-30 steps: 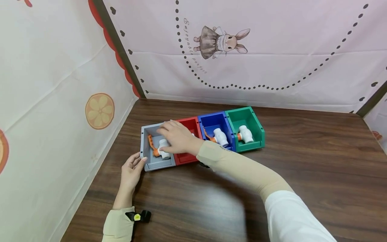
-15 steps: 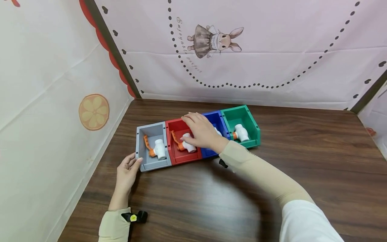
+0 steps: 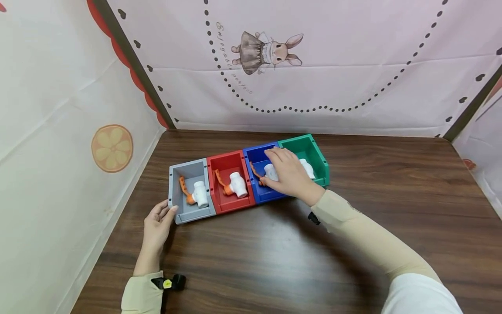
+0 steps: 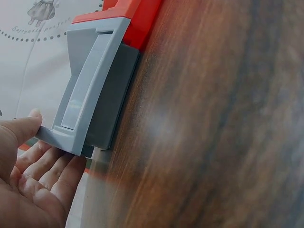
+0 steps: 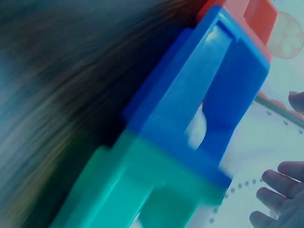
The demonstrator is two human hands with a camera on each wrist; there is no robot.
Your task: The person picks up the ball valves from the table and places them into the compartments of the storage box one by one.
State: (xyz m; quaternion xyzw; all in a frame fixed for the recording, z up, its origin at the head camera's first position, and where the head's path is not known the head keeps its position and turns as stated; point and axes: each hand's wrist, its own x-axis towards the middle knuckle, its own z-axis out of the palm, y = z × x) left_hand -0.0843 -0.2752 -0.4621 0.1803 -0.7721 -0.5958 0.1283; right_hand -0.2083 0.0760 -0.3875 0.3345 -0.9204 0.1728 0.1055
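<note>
Four bins stand joined in a row: a grey bin (image 3: 196,215), a red bin (image 3: 237,206), a blue bin (image 3: 259,150) and a green bin (image 3: 319,161). My left hand (image 3: 155,229) grips the grey bin's near left corner, thumb on the rim and fingers against the outer side. A white ball valve with an orange lever (image 3: 200,194) lies in the grey bin, and a similar valve (image 3: 237,185) in the red one. My right hand (image 3: 291,174) is spread above the blue bin, partly covering its valve (image 3: 270,172). Another white valve (image 3: 307,168) shows in the green bin.
The bins rest on a dark wood-grain table (image 3: 251,257). A printed cloth wall (image 3: 337,83) rises behind it, and another cloth wall (image 3: 59,174) stands at the left.
My right hand has moved rightwards from over the grey bin, past the red one, to over the blue bin. My left hand keeps its grip. The head view has shifted slightly.
</note>
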